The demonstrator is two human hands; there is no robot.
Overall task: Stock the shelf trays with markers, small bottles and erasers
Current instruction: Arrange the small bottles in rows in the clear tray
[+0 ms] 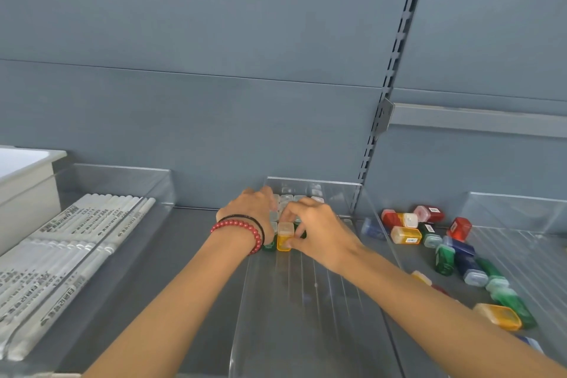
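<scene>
The shelf (196,233) is a flat grey surface backed by a blue-grey panel (214,40). A slotted upright (395,49) runs up the panel right of centre.

At far left stands a white box (24,175). Beside it a clear left tray (122,172) holds white markers (61,242). They lie flat, side by side, with their long axes running from the front edge toward the panel.

The left hand (248,209) wears a red bead bracelet (242,225). Its fingers lie bent over the capped bottles (287,198) standing in rows at the back of the middle tray (306,316). Whether it grasps one cannot be told.

The orange bottle (284,238) sits in the front row of that block, about upright, pale cap uppermost, long axis near vertical. The right hand (319,233) pinches it, thumb low on the body and fingertips at the cap.

The right tray (515,209) holds loose bottles (445,258) in red, green, blue and orange. Most lie on their sides, pointing in mixed directions.
</scene>
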